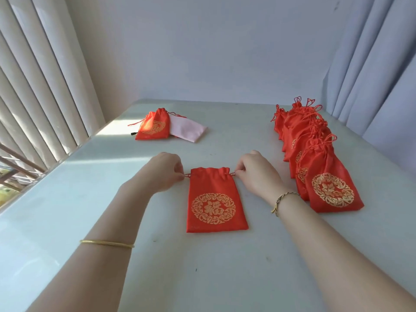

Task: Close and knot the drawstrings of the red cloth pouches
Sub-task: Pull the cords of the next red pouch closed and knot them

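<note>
Left hand, right hand pinching pouch drawstrings mid-table, pouch row near right edge

Both bare forearms reach forward, angling in toward each other. Left hand is knuckles up, fingertips pinching the left cord end. Right hand mirrors it (wrist bent slightly inward), pinching the right cord end. The hands are level and held apart.

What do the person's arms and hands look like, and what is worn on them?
Both arms are bare, with no sleeves in view. The left hand and the right hand have no gloves. A thin gold bangle circles the left forearm; a braided bracelet of pale and dark cord circles the right wrist.
</note>
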